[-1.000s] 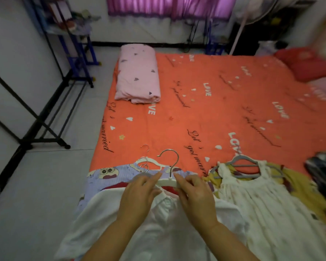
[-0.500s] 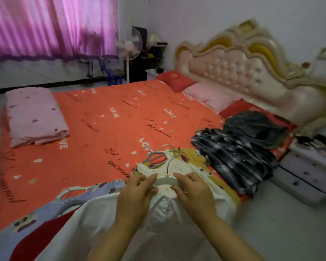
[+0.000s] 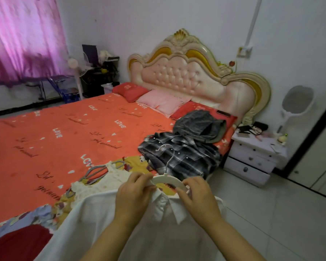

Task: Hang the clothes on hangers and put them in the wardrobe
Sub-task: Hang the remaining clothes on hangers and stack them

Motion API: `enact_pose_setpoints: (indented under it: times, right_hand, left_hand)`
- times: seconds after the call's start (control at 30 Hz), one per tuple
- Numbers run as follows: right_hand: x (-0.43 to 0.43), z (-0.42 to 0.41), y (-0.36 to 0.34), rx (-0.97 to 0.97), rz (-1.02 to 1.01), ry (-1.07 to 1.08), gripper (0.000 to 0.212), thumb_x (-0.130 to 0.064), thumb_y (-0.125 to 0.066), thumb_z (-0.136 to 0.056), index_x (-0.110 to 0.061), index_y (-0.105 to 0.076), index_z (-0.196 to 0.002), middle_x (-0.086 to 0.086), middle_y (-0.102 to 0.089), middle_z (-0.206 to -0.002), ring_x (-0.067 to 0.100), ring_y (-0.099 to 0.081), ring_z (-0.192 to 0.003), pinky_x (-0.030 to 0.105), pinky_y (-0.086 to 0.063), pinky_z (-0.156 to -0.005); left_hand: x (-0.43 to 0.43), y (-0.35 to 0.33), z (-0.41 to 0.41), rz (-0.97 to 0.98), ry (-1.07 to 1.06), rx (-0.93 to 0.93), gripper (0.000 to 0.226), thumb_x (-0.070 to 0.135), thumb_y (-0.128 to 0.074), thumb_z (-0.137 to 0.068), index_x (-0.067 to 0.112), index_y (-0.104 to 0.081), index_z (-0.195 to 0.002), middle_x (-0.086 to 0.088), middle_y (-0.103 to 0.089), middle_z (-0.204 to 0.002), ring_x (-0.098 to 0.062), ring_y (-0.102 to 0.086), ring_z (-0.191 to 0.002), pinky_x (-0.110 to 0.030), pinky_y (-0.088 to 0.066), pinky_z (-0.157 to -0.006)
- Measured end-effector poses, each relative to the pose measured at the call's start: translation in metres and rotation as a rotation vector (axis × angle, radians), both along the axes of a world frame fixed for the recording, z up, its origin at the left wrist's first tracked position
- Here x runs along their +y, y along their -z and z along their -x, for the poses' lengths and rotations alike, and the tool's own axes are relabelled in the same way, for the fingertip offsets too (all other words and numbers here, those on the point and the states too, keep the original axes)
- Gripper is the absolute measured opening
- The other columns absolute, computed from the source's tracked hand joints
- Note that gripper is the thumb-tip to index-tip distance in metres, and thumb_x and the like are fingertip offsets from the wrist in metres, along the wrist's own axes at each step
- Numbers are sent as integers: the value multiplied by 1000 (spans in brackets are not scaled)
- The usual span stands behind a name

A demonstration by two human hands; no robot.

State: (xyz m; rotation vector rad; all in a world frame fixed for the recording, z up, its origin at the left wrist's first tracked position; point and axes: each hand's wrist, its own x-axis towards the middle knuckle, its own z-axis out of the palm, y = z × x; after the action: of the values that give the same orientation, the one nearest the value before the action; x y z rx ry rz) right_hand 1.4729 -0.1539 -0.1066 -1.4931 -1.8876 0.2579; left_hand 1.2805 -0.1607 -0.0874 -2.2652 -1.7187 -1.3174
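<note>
Hanger [image 3: 167, 179] now shows between left hand [image 3: 134, 193] and right hand [image 3: 198, 196], spread apart.

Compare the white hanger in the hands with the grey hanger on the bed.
The left hand and right hand hold the white hanger up; the grey hanger lies on the bed. The white hanger carries a white shirt, the grey hanger a cream dress. Both already hold a garment.

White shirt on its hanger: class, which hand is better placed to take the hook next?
Probably the left hand: it pinches the hanger nearer the hook, while the right hand grips the hanger's outer end and can steady the white shirt.
</note>
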Motion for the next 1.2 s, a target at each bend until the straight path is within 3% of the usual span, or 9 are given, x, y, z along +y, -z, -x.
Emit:
enact_pose_setpoints:
  times: [0.13, 0.3, 0.43, 0.57, 0.7, 0.83, 1.03, 1.2]
  right_hand:
    - [12, -80, -4, 40, 16, -1, 31, -35, -69, -82, -19, -62, -107, -10, -46, -106, 7, -50, -94, 15, -38, -81]
    - [51, -141, -1, -144, 9, 72, 62, -43, -77, -68, -32, -57, -125, -6, -51, -116, 14, -52, -103, 29, -35, -89]
    - [104, -177, 4, -183, -35, 88, 56, -36, -84, -61, -27, -65, -114, -2, -56, -98, 20, -59, -86, 31, -40, -77]
    - [168, -213, 14, -201, -21, 103, 44, -40, -72, -77, -30, -61, -118, -11, -43, -98, 14, -52, -92, 26, -35, -78]
    - [231, -243, 14, -294, 108, 57, 57, -54, -62, -79, -39, -43, -131, -14, -35, -106, 6, -42, -99, 20, -27, -80]
    - [292, -261, 8, -298, 94, -2, 58, -52, -67, -77, -35, -50, -129, -9, -38, -101, 10, -45, -90, 24, -40, -79]
    - [387, -293, 3, -360, -67, -205, 59, -43, -82, -66, -23, -63, -119, -3, -49, -86, 16, -56, -70, 26, -47, -56]
    - [467, -323, 0, -447, -156, -367, 68, -43, -89, -52, -22, -65, -112, 0, -54, -77, 15, -55, -49, 23, -40, -36]
  left_hand:
    - [27, -8, -69, 28, 29, -31, 33, 0, -84, -59, 8, -72, -89, -8, -64, -84, -29, -64, -62, -36, -51, -49]
    - [78, -4, -125, 45, 20, -91, 33, 2, -83, -62, 10, -72, -92, -5, -65, -89, -27, -65, -71, -30, -46, -56]
    - [134, 6, -160, 39, 46, -101, 35, 2, -85, -59, 10, -73, -91, -4, -66, -87, -24, -65, -69, -26, -44, -58]
    - [198, 19, -191, 38, 74, -135, 36, 1, -86, -57, 9, -73, -90, -5, -66, -86, -24, -65, -66, -24, -44, -59]
    - [260, 20, -219, 66, 78, -155, 35, 3, -87, -56, 8, -74, -89, -5, -67, -85, -25, -65, -63, -30, -49, -53]
    - [316, 19, -237, 81, 35, -163, 34, 5, -85, -60, 8, -74, -92, -6, -67, -87, -27, -65, -66, -35, -52, -55]
    - [389, 26, -264, 96, -78, -138, 35, 7, -83, -64, 12, -73, -97, -2, -64, -87, -22, -64, -69, -24, -41, -58]
    - [433, 33, -295, 124, -240, -159, 45, 12, -76, -75, 17, -65, -118, -2, -63, -90, -23, -62, -82, -24, -40, -70]
